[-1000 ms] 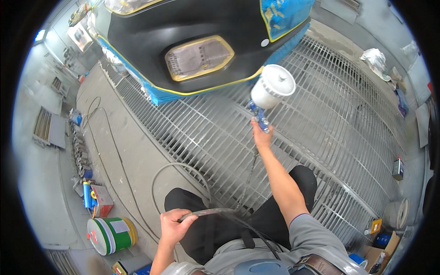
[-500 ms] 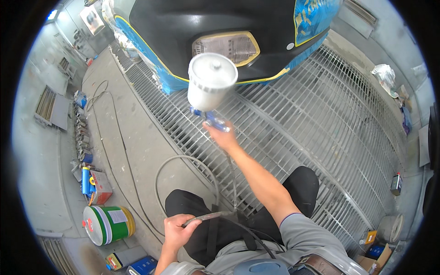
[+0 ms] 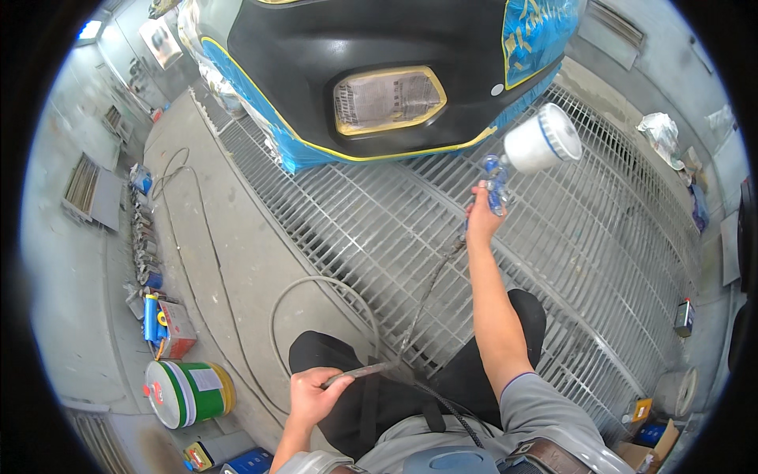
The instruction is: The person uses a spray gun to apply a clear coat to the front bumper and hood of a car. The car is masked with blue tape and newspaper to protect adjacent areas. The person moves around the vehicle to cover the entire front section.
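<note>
Over the grating (image 3: 580, 268), my right grip (image 3: 483, 220) wraps the spray gun (image 3: 495, 180), cup (image 3: 535, 145) tilting right into open room near the taped panel edge (image 3: 395, 156); my left grip (image 3: 313, 394) encloses the hose (image 3: 369, 369).

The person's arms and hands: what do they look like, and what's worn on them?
The left hand and right hand are bare, with no gloves or watch visible. The right arm wears a short grey sleeve with a thin bluish-purple edge. The left sleeve can't be made out.
</note>
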`<state>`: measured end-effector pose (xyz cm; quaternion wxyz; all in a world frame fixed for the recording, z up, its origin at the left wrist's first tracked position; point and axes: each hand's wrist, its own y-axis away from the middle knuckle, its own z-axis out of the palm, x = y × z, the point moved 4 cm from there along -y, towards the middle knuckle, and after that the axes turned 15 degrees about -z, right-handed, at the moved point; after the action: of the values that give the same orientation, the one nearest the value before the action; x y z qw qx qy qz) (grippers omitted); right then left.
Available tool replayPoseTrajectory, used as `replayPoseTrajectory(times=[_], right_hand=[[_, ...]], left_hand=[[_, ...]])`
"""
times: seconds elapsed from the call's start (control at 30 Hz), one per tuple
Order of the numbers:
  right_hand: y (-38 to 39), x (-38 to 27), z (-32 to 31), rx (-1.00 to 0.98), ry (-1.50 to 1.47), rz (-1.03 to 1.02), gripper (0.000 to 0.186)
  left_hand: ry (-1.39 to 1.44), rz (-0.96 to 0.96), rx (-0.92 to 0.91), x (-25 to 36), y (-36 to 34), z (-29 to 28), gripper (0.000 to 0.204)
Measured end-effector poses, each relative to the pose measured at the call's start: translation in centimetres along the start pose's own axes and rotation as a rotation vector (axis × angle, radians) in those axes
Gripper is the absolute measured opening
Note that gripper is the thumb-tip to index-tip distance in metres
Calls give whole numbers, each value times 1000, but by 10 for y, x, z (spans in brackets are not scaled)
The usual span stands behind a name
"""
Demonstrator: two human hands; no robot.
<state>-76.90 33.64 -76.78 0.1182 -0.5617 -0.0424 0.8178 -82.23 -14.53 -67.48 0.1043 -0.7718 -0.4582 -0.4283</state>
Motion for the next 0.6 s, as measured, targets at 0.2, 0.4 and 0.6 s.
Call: replayPoseTrajectory(times=[0.2,0.4,0.6], right_hand=[[30,6,21,-66,-119,182,24],[95,-40,101,-488,-549,298,40],[115,-24,110,-629,-378,261,35]], left_hand=[[-23,1,-27,5,-1,5,22],[-69,-35,-46,5,8,1,22],[-98,-36,-32,8,12,4,25]])
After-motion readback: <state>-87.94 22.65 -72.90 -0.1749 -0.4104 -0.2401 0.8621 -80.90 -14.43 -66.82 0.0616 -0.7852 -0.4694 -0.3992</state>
